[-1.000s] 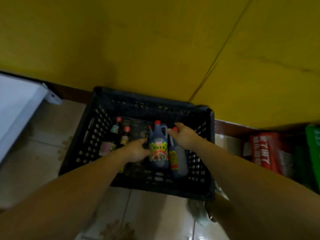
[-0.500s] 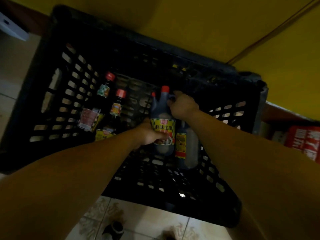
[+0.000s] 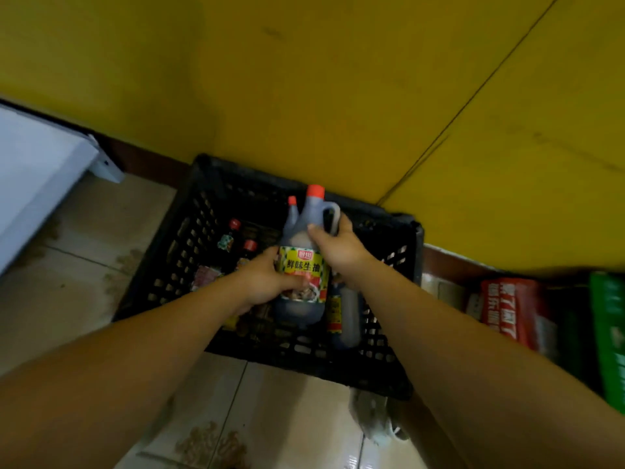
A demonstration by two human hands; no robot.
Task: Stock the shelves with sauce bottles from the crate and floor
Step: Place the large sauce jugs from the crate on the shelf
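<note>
Right hand [image 3: 338, 247] curled round handle of large dark red-capped plastic sauce bottle [image 3: 302, 258], left hand [image 3: 267, 282] gripping its yellow label, above black slotted plastic crate [image 3: 389, 367]

Jug [image 3: 303, 265], yellow label: "鲜味生抽" in dark characters. Red badge above it, white characters too blurred to read. Small bottles [image 3: 230, 236] at 9 o'clock of the jug: labels illegible. Red pack [image 3: 507, 306] at 3 o'clock: large white characters, turned sideways, not readable.
</note>
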